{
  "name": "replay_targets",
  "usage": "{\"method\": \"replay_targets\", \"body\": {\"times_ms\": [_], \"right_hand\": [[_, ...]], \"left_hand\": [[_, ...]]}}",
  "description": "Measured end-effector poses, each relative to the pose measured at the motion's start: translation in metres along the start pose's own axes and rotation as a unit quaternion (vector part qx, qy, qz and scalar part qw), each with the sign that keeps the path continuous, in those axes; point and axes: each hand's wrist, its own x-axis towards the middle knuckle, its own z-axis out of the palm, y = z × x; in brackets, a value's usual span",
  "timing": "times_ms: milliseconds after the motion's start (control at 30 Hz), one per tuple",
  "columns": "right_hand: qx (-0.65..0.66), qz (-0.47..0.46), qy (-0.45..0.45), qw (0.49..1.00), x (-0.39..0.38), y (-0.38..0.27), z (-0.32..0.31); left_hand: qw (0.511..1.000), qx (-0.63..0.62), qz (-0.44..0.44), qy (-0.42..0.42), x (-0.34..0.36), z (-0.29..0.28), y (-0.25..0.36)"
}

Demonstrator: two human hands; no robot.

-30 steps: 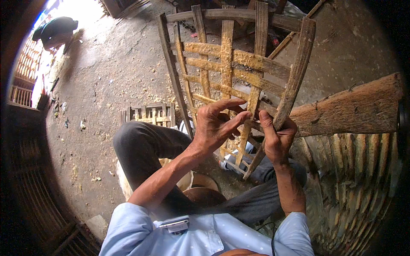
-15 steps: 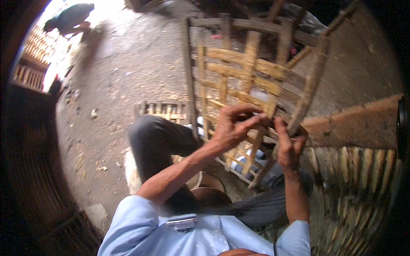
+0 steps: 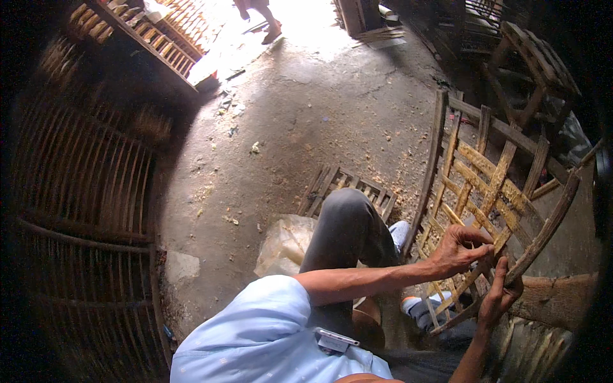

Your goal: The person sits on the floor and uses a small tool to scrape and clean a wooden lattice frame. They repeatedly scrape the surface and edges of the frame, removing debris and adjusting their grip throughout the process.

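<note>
A lattice of flat, yellowish bamboo strips [image 3: 495,185] woven inside a dark wooden frame [image 3: 543,235] leans up in front of me on the right. My left hand [image 3: 461,249] is at the lower part of the weave, thumb and fingers pinched together against a strip. What sits between those fingertips is too small to make out. Just right of it, my right hand [image 3: 499,297] wraps round the frame's right side rail, with the thumb up on the near face. The lower end of the lattice comes down by my legs and shoe.
A small slatted wooden piece [image 3: 357,185] lies on the floor beyond my knee [image 3: 348,210]. A pale plastic sack [image 3: 285,242] is left of my leg. Slatted bamboo walling [image 3: 83,191] runs along the left. A wooden stand [image 3: 536,64] is far right. Another person's leg [image 3: 265,19] shows in the bright doorway.
The view has swung left, so the lattice and both hands now appear further right and lower. Both hands keep about the same place on the lattice.
</note>
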Motion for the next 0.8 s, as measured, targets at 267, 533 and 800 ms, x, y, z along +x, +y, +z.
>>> {"method": "replay_targets", "body": {"times_ms": [267,533,800], "right_hand": [[-0.008,-0.021,-0.054,0.998,0.005,0.011,-0.004],[0.017,0.023,-0.073,0.997,0.007,0.012,-0.009],[0.033,0.021,-0.044,0.998,0.007,0.024,-0.01]], "left_hand": [[0.998,0.01,-0.045,0.05,-0.001,0.011,-0.02],[0.999,-0.017,-0.033,0.021,0.004,0.006,-0.04],[0.994,0.069,0.09,0.008,0.003,0.004,-0.027]]}}
